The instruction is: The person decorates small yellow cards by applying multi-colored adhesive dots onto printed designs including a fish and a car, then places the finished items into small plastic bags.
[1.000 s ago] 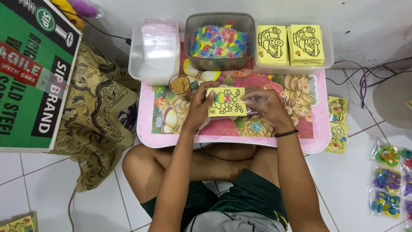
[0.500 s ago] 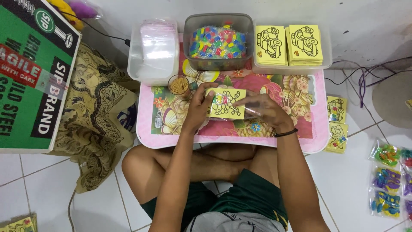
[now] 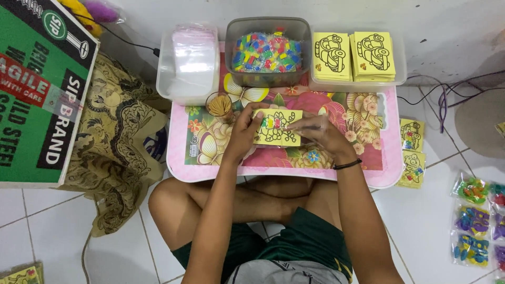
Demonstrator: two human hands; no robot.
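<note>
Left hand (image 3: 244, 131) and right hand (image 3: 321, 134) hold a yellow card (image 3: 277, 128) over the pink tray (image 3: 389, 158).

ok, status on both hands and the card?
Left hand and right hand both grip yellow picture card over pink table. Small cup beside left hand, apart.

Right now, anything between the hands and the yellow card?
Nothing visible. Both the left hand and the right hand already touch the yellow card, holding it by its ends above the pink table.
</note>
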